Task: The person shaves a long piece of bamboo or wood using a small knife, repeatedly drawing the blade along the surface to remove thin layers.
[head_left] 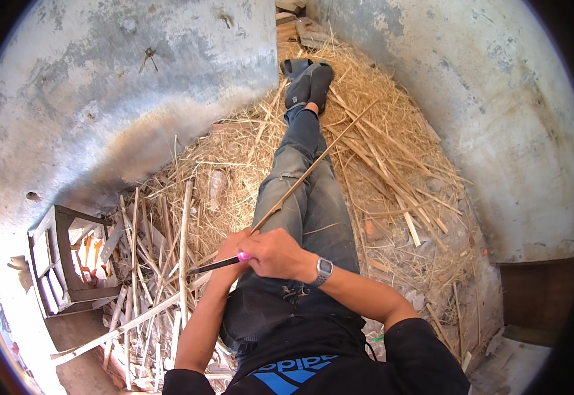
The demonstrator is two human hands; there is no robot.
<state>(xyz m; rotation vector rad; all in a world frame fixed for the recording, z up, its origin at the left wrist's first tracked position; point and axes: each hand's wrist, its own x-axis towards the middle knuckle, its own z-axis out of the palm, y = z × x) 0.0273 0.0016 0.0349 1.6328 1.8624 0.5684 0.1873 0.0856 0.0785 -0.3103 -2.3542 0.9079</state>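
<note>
My right hand (279,253), with a watch (324,268) on its wrist, is closed round the pink handle (243,256) of a knife. The dark knife blade (214,265) points left across my left wrist. Beside and partly behind it, my left hand (233,243) is closed on the near end of a long thin bamboo strip (320,160). That strip slants up and to the right over my outstretched legs (287,204). My right hand hides some of the left fingers and the strip's near end.
Several split strips (376,158) lie on straw shavings (234,155) right of my legs. To the left are more upright and slanting sticks (186,237) and a wooden frame (69,296). Weathered walls (168,59) stand ahead on the left and along the right.
</note>
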